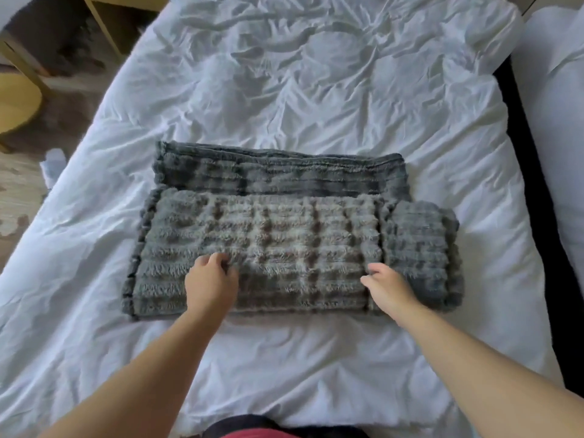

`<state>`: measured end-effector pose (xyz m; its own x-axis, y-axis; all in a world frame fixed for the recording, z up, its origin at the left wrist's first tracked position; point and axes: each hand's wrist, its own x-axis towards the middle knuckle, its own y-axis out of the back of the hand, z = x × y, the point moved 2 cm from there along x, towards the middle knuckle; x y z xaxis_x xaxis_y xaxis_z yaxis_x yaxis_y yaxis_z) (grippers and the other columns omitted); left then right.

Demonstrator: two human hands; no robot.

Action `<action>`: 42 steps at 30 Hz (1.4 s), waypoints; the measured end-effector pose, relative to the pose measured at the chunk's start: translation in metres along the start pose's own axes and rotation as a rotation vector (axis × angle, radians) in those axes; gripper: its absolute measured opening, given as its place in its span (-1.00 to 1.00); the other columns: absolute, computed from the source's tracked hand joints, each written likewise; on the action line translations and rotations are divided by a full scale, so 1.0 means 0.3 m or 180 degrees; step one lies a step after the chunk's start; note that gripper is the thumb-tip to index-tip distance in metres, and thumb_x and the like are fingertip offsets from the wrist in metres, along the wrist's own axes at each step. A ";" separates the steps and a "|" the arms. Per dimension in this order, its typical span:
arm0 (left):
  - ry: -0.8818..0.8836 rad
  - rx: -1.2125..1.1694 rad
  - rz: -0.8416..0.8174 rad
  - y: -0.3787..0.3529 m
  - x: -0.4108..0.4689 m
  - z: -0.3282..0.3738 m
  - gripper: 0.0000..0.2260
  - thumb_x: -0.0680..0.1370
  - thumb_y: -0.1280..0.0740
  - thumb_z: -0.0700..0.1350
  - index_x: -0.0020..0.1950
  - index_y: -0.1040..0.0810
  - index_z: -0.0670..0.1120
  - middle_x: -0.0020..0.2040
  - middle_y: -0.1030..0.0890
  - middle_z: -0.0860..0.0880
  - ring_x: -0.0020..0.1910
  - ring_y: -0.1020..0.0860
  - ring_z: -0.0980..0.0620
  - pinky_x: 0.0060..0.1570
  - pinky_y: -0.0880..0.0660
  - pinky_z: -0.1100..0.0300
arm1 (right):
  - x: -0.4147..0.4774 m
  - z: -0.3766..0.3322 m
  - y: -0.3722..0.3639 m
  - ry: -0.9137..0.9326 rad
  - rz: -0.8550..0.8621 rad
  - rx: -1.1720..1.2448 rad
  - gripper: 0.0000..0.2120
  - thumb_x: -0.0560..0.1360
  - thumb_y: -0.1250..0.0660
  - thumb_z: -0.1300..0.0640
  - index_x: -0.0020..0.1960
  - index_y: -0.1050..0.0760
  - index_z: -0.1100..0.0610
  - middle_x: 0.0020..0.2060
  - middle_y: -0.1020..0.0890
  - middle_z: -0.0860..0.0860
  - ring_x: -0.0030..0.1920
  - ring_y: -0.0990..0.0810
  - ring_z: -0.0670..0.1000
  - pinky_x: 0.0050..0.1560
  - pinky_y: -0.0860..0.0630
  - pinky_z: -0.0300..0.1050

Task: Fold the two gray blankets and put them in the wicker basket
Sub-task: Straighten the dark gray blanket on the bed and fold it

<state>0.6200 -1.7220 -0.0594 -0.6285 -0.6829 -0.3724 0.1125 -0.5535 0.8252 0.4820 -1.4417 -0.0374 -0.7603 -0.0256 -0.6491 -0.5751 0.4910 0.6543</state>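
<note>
A fluffy ribbed gray blanket (284, 235) lies partly folded in the middle of the white bed (316, 90). A lighter top layer covers its near half, and a darker strip (278, 175) shows along the far edge. A folded gray section (420, 248) sits at the right end; whether it belongs to a second blanket I cannot tell. My left hand (211, 279) rests on the top layer left of centre, fingers curled into the pile. My right hand (388, 286) curls its fingers round the top layer's right edge. No wicker basket is in view.
The rumpled white duvet stretches all round the blanket. Wooden furniture (19, 90) and wood floor lie past the bed's left edge, with a small white thing (53, 165) on the floor. A dark gap (537, 200) and more white bedding (556, 105) border the right side.
</note>
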 end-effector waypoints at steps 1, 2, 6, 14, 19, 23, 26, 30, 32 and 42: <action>-0.0159 0.0071 0.0060 -0.008 0.010 0.037 -0.67 0.53 -0.26 -0.10 0.29 -0.51 -0.07 0.25 -0.51 -0.16 0.17 -0.49 -0.16 0.25 -0.40 -0.03 | 0.016 -0.029 -0.008 0.0224 0.0082 -0.0235 -0.60 0.55 -0.25 0.09 0.38 -0.40 0.08 0.29 -0.51 0.07 0.13 -0.52 0.07 0.04 -0.38 -0.15; -0.0323 0.0206 0.0008 -0.021 0.016 0.078 -0.65 0.53 -0.26 -0.10 0.32 -0.50 -0.06 0.28 -0.49 -0.14 0.21 -0.46 -0.15 0.29 -0.36 -0.04 | 0.034 -0.060 -0.018 0.0433 0.0107 -0.0439 -0.61 0.56 -0.23 0.08 0.38 -0.40 0.06 0.29 -0.50 0.06 0.06 -0.51 0.04 0.00 -0.38 -0.16; -0.0607 0.0459 -0.0228 -0.101 0.045 0.250 -0.59 0.58 -0.19 -0.02 0.44 -0.34 0.04 0.50 -0.25 -0.11 0.47 -0.19 -0.11 0.45 -0.09 -0.11 | 0.129 -0.188 -0.075 0.1172 -0.0070 -0.1008 -0.56 0.59 -0.16 0.01 0.46 -0.28 -0.02 0.42 -0.30 -0.04 0.34 -0.35 0.03 0.25 -0.41 0.01; -0.0152 0.1037 -0.0983 -0.456 0.160 0.272 -0.49 0.59 0.17 0.27 0.52 0.21 0.27 0.57 0.24 0.08 0.55 0.17 -0.05 0.45 0.21 -0.13 | 0.440 -0.106 -0.191 0.1997 -0.0160 -0.2218 -0.50 0.65 0.18 -0.09 0.57 0.14 -0.09 0.56 0.15 -0.13 0.54 0.23 -0.06 0.45 0.39 -0.07; 0.0082 0.1452 -0.1361 -0.574 0.248 0.185 -0.46 0.57 0.17 0.30 0.50 0.29 0.26 0.55 0.30 0.11 0.54 0.21 -0.02 0.46 0.20 -0.09 | 0.591 0.237 -0.002 0.1463 0.0425 -0.2472 -0.48 0.62 0.24 -0.14 0.50 0.37 -0.11 0.42 0.36 -0.22 0.53 0.23 -0.10 0.33 0.53 -0.22; 0.0500 0.1921 -0.1556 -0.588 0.249 0.298 -0.47 0.62 0.14 0.19 0.54 0.26 0.15 0.55 0.32 0.03 0.53 0.24 -0.08 0.45 0.19 -0.16 | 0.613 0.385 0.167 0.1114 0.0448 -0.2410 -0.46 0.57 0.29 -0.19 0.48 0.40 -0.12 0.47 0.34 -0.21 0.55 0.17 -0.08 0.48 0.26 -0.10; 0.0759 0.1708 -0.1078 -0.561 0.215 0.456 -0.47 0.63 0.00 -0.01 0.57 0.07 -0.06 0.57 0.12 -0.14 0.54 0.11 -0.16 0.46 0.10 -0.16 | 0.581 0.388 0.236 0.1009 0.0902 -0.2084 -0.40 0.60 0.06 -0.18 0.57 0.13 -0.03 0.56 0.05 -0.08 0.55 0.00 0.01 0.49 0.21 0.00; 0.0019 0.0933 -0.0538 -0.615 0.074 0.670 -0.38 0.60 -0.09 0.07 0.56 0.05 -0.14 0.55 0.06 -0.26 0.53 0.07 -0.20 0.47 0.08 -0.13 | 0.524 0.418 0.263 0.0543 0.1482 -0.0800 -0.31 0.50 -0.32 -0.11 0.52 -0.18 0.11 0.49 -0.24 0.14 0.46 -0.21 0.17 0.39 -0.21 0.14; -0.0323 0.0970 -0.0673 -0.683 0.000 0.725 -0.36 0.59 -0.06 0.14 0.57 0.15 -0.03 0.55 0.17 -0.26 0.53 0.15 -0.23 0.46 0.15 -0.15 | 0.500 0.435 0.279 0.0182 0.1740 0.0010 -0.33 0.43 -0.43 -0.07 0.42 -0.32 0.19 0.29 -0.41 0.24 0.29 -0.35 0.23 0.24 -0.36 0.08; -0.0481 0.1218 -0.0989 -0.755 0.079 0.625 -0.40 0.56 0.06 0.30 0.54 0.20 0.21 0.58 0.19 -0.07 0.55 0.13 -0.08 0.47 0.16 -0.07 | 0.480 0.553 0.379 0.0628 0.2105 -0.0231 -0.64 0.47 -0.42 0.24 -0.38 -0.35 0.34 -0.41 -0.48 0.34 -0.33 -0.51 0.32 -0.33 -0.38 0.06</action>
<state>0.4355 -1.5235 -0.1756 -0.6949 -0.4218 -0.5824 -0.3690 -0.4859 0.7923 0.3574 -1.2450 -0.1210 -0.9949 0.0977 -0.0268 0.0145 0.3986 0.9170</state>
